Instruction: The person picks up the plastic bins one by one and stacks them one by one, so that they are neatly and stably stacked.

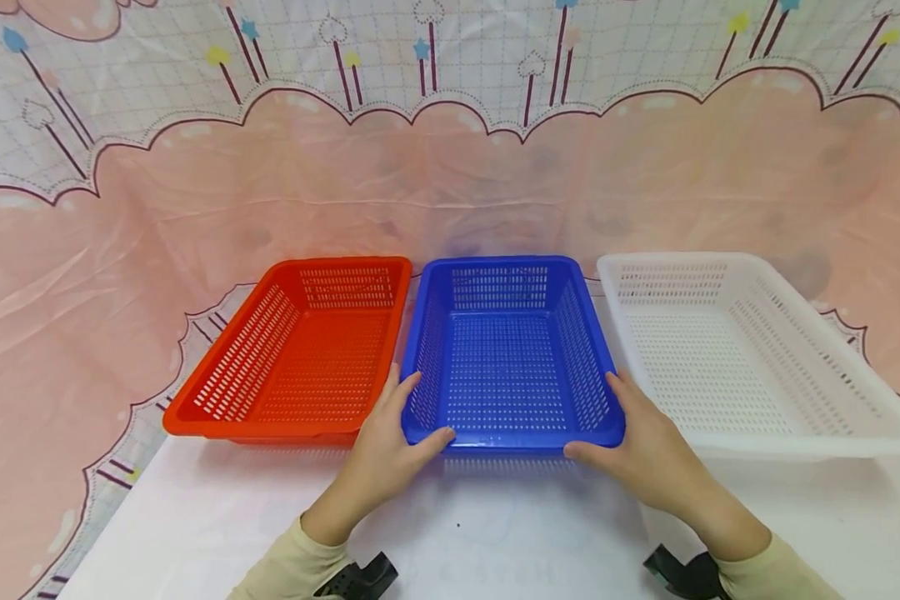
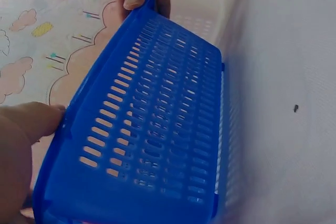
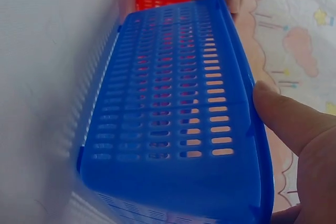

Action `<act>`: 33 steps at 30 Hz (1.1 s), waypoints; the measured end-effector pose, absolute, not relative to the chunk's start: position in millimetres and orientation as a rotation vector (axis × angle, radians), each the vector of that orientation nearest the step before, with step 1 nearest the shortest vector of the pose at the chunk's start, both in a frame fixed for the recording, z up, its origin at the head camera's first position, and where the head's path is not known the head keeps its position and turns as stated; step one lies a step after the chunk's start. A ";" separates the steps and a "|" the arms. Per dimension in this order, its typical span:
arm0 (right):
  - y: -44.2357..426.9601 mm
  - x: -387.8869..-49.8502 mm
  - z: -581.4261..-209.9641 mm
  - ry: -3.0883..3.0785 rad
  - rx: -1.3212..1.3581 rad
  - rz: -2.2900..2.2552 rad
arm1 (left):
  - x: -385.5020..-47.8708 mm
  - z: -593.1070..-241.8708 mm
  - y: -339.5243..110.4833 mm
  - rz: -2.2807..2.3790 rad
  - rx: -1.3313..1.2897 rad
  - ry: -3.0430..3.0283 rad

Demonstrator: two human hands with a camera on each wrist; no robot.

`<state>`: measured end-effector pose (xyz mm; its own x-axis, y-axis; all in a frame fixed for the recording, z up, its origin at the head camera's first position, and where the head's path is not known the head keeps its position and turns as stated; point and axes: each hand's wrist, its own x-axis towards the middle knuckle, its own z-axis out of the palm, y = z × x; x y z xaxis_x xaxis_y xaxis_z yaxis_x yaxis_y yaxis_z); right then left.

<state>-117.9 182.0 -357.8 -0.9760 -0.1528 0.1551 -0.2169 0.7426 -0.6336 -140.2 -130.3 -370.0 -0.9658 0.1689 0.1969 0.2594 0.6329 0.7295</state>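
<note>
Blue basket (image 1: 502, 371): plastic, rectangular, open-topped, walls sloping outward to smooth rim. Rows of small slots through walls and floor. Upright on white desk (image 1: 525, 533), short end toward person, between red basket (image 1: 330, 358) and white basket (image 1: 708, 367). Left hand (image 1: 386, 450) grips near left corner, right hand (image 1: 652, 454) near right corner, thumbs at near rim.

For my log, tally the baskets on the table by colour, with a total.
Red basket: 1
Blue basket: 1
White basket: 1
Total: 3 baskets
</note>
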 end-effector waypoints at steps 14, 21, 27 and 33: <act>186.1 -116.6 -364.3 -2.879 0.290 1.110 | -138.6 -370.1 -127.7 -1.333 -0.206 -2.799; 190.0 -107.8 -352.1 -2.785 0.251 1.140 | -131.5 -361.9 -130.1 -1.409 -0.160 -2.733; 190.8 -103.2 -335.9 -2.620 0.345 1.264 | -125.5 -337.2 -142.0 -1.432 -0.282 -2.582; 180.4 -108.1 -319.1 -2.484 0.466 1.314 | -123.2 -309.9 -163.4 -1.412 -0.308 -2.522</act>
<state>-108.1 180.4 -319.1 -0.9050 -0.1457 0.3997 -0.4124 0.5310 -0.7402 -123.2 -163.4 -309.9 -0.9505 0.0681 0.3032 0.2940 0.5128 0.8066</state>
